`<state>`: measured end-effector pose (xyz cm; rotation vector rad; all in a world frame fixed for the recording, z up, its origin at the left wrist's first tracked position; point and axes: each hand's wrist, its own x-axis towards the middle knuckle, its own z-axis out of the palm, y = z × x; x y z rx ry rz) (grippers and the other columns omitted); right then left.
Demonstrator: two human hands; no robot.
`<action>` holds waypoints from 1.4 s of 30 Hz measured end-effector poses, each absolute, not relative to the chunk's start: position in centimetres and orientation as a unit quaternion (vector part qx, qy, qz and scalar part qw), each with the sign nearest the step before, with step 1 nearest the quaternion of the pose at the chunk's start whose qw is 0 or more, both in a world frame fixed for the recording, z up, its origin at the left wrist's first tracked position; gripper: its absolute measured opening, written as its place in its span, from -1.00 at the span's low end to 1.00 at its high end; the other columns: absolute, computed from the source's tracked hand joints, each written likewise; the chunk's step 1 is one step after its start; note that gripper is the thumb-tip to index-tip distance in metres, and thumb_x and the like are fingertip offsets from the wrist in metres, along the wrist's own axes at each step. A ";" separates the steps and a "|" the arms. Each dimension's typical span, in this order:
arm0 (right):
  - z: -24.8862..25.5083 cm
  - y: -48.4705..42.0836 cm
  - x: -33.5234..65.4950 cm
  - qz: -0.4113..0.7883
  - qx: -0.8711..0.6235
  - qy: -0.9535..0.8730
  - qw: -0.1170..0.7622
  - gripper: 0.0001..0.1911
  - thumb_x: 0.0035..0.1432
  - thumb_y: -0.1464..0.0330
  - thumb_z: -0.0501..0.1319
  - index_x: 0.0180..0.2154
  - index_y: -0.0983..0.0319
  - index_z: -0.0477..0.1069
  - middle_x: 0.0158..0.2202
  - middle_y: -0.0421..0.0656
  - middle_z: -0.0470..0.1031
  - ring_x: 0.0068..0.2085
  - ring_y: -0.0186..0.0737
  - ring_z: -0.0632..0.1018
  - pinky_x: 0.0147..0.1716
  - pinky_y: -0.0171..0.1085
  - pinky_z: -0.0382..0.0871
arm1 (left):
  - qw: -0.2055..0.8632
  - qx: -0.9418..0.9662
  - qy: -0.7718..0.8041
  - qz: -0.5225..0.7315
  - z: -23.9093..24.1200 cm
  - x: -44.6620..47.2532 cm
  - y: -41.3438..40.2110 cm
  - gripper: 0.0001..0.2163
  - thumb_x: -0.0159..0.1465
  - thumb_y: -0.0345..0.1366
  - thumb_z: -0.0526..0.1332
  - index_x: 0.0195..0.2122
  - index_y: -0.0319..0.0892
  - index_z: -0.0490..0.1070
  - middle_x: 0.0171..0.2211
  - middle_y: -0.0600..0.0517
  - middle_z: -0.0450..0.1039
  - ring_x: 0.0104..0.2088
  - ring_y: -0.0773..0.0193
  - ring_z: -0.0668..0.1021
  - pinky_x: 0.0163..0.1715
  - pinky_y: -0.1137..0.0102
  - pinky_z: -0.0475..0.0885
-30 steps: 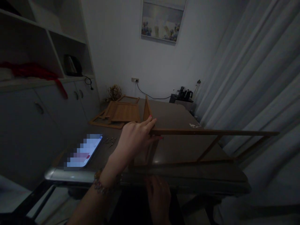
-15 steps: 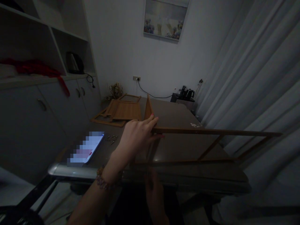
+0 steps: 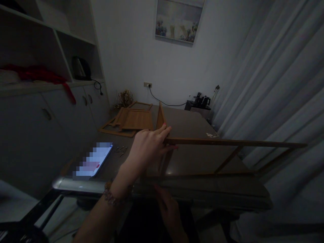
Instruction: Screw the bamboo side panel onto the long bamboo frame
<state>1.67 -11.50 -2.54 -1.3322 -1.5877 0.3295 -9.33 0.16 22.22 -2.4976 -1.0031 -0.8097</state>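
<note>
One wooden panel [image 3: 161, 116] stands upright at the end of a long wooden frame [image 3: 207, 141], set on edge along the table [image 3: 184, 118]; whether they are joined is hidden. The left hand [image 3: 149, 143] pinches the frame's top corner. Loose wooden pieces [image 3: 138, 120] and small metal parts [image 3: 122, 153] lie unattached. The right hand [image 3: 170, 211] is half-curled below, its grip unclear.

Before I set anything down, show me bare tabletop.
The tabletop is bare between the upright panel and the white marks, beyond the wooden frame. Crowded: far left, with flat wooden pieces; near left, with the lit phone and small metal parts; near centre, where the left hand holds the frame.
</note>
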 end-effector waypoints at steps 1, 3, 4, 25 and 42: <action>-2.5 -11.5 1.8 0.143 -0.545 -0.669 0.485 -0.61 0.32 0.37 0.04 0.16 0.05 0.27 0.06 -0.19 0.46 0.03 -0.24 0.50 0.03 -0.24 0.40 | 0.165 -0.876 -0.352 -0.285 22.2 -9.3 0.2 -0.47 0.18 0.08 0.14 0.10 -0.08 0.32 0.07 -0.04 0.41 -0.31 0.08 0.60 -0.46 0.26 0.40; -2.6 -11.5 2.1 0.144 -0.542 -0.682 0.470 -0.59 0.32 0.37 0.02 0.18 0.04 0.24 0.08 -0.20 0.45 0.05 -0.26 0.49 0.04 -0.24 0.39 | 0.164 -0.877 -0.351 -0.284 22.2 -9.4 0.2 -0.48 0.18 0.08 0.13 0.10 -0.09 0.32 0.07 -0.05 0.42 -0.31 0.08 0.60 -0.45 0.26 0.40; -2.6 -11.5 2.2 0.137 -0.543 -0.683 0.469 -0.60 0.33 0.37 0.03 0.17 0.04 0.25 0.06 -0.20 0.46 0.04 -0.26 0.50 0.03 -0.25 0.39 | 0.164 -0.877 -0.351 -0.285 22.2 -9.4 0.2 -0.48 0.18 0.08 0.13 0.10 -0.09 0.32 0.07 -0.06 0.42 -0.31 0.08 0.60 -0.46 0.26 0.39; -2.0 -10.6 1.0 -0.021 -0.583 -0.683 0.441 -0.68 0.31 0.34 0.07 0.07 0.07 0.36 -0.28 -0.17 0.57 -0.24 -0.18 0.57 -0.15 -0.17 0.48 | 0.153 -0.879 -0.350 -0.285 22.2 -9.3 0.2 -0.47 0.17 0.05 0.16 0.10 -0.11 0.32 0.07 -0.05 0.41 -0.32 0.07 0.61 -0.46 0.23 0.42; -1.7 -10.9 0.8 0.058 -0.579 -0.581 0.569 -0.71 0.29 0.18 0.07 -0.28 0.12 0.53 -0.37 -0.18 0.60 -0.37 -0.27 0.62 -0.36 -0.37 0.51 | 0.151 -0.878 -0.350 -0.290 22.1 -9.3 0.2 -0.47 0.17 0.06 0.16 0.10 -0.10 0.33 0.07 -0.09 0.41 -0.33 0.06 0.60 -0.45 0.23 0.41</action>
